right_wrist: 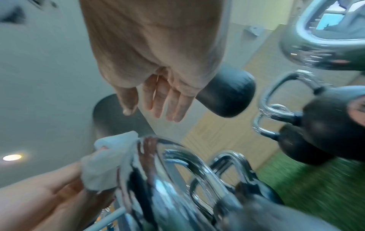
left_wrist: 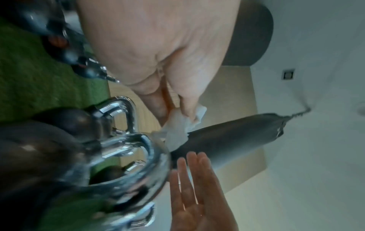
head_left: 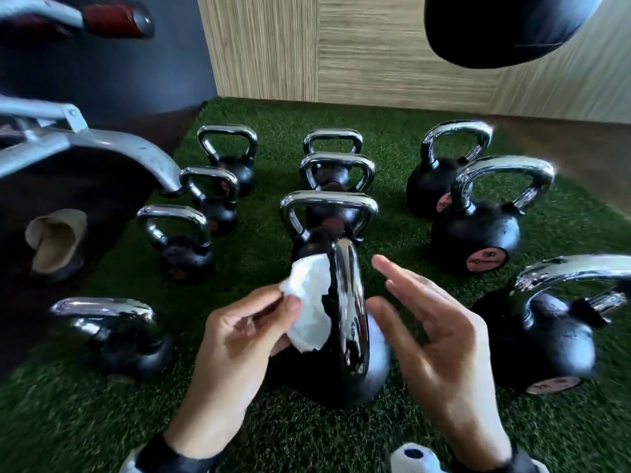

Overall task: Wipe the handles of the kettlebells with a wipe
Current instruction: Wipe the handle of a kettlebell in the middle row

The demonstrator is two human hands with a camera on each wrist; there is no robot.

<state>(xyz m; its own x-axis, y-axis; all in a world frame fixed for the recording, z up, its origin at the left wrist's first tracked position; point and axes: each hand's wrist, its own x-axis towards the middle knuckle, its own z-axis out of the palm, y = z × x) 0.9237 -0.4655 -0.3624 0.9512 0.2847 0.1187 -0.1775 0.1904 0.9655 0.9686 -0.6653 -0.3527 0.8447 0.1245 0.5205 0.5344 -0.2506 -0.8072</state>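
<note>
Head view, from the left: a grey metal machine arm [head_left: 102, 145] reaches in over the dark floor, and a beige cloth [head_left: 54, 244] lies beneath it. On the green turf [head_left: 266, 110] stand rows of black kettlebells with chrome handles, the left column [head_left: 211, 186] receding toward the wood-panelled wall [head_left: 307, 46]. Nearer, the left hand [head_left: 239, 336] pinches a crumpled white wipe [head_left: 312, 302] between thumb and fingers, and the wipe lies against the left side of the chrome handle [head_left: 350, 312] of the nearest kettlebell [head_left: 341, 377], which stands on the turf in the middle foreground with its handle edge-on to the camera. Just right of that handle the right hand [head_left: 440, 339] hovers with fingers straight and spread, palm turned toward the handle; whether it touches is unclear. Further right stand larger kettlebells [head_left: 478, 233] bearing pink labels. A dark punching bag [head_left: 505, 29] hangs at upper right.

In the left wrist view the wipe [left_wrist: 177, 129] meets the handle top; in the right wrist view the right hand's fingers [right_wrist: 158, 100] are extended above the handle.
</note>
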